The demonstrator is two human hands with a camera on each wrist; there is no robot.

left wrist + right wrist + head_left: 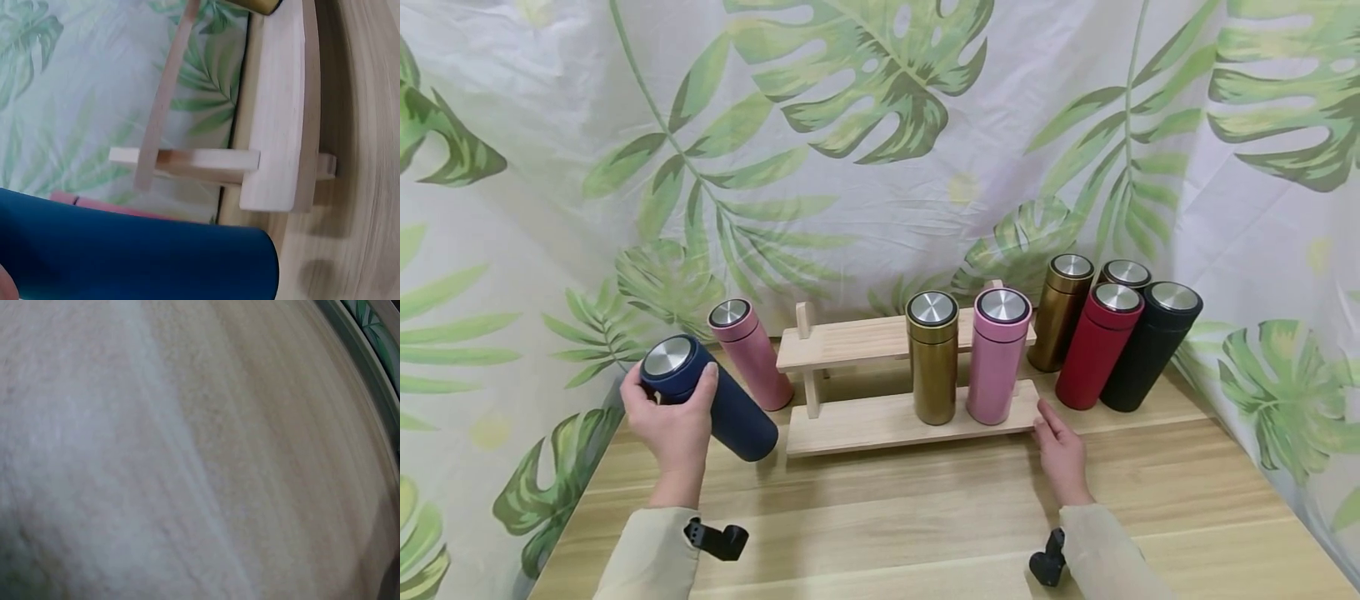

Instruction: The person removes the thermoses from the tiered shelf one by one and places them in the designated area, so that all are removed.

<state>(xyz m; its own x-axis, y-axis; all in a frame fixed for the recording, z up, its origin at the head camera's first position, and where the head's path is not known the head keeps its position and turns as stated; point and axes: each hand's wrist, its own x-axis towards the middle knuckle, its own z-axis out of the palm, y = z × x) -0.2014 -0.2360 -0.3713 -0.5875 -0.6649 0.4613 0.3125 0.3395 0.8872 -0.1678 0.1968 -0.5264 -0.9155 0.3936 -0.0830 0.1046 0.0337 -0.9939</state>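
Observation:
My left hand point(673, 425) grips a dark blue bottle point(730, 412) near its silver lid, tilted, left of a two-tier wooden rack point(857, 425). In the left wrist view the blue bottle point(144, 256) lies across the lower left, beside the rack's end point(275, 175). The fingers of my right hand point(1063, 458) touch the right end of the rack's lower shelf; whether they grip it I cannot tell. A gold bottle point(933, 367) and a pink bottle point(996, 367) stand upright on that lower shelf.
Another pink bottle point(752, 358) stands behind the blue one, left of the rack. Right of the rack stand two gold-brown bottles, a red bottle point(1097, 350) and a black bottle point(1150, 354). Leaf-patterned cloth point(880, 225) hangs behind the wooden table point(880, 517).

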